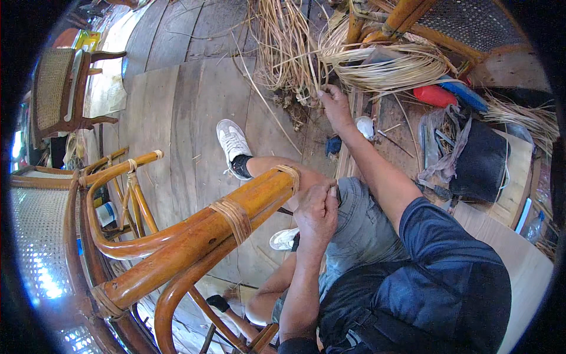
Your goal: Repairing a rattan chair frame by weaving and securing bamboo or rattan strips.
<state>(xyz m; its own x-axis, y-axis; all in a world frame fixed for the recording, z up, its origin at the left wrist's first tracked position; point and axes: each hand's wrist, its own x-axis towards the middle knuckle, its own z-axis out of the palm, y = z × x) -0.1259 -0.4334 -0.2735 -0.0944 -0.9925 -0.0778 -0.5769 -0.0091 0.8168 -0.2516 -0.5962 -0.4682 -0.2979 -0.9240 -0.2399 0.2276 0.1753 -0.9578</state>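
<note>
My right hand stretches out to the far side, thumb and fingers pinched on the end of a hanging bundle of thin rattan strands. Close to my thigh, my left hand is curled into a fist; a small dark bit shows by its thumb, too little to name. In front of that hand runs the thick, varnished rattan pole of a chair frame, slanting from lower left up toward my knee. Flat strips bind the pole in several places, one wide binding near its middle.
A coil of rattan lies beyond my right hand, beside a red object and a blue one. A cane-seated chair stands far left. At right are a dark sheet and a plastic bottle. Planks form the floor.
</note>
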